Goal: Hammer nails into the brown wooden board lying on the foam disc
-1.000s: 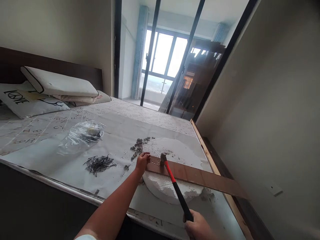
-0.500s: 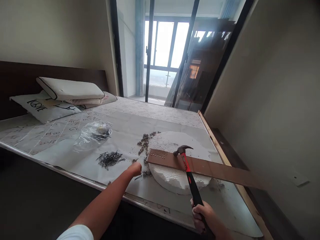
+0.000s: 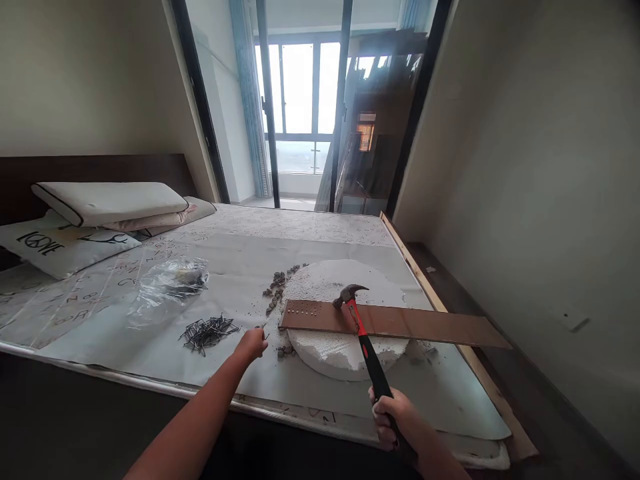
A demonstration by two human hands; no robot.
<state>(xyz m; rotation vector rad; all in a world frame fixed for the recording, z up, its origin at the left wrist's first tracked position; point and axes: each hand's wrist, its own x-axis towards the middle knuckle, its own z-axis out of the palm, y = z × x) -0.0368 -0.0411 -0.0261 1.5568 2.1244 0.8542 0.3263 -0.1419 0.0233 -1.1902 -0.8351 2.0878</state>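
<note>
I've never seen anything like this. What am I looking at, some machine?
No machine: these are a person's bare hands, every picture taken by a camera worn on the head. The right hand grips a hammer, its metal end over a brown board lying across a round white slab. The left hand is near a pile of nails; whether it holds anything is too small to tell. A clear plastic bag and grey crumbs also lie on the pale sheet spread over the mattress.
</note>
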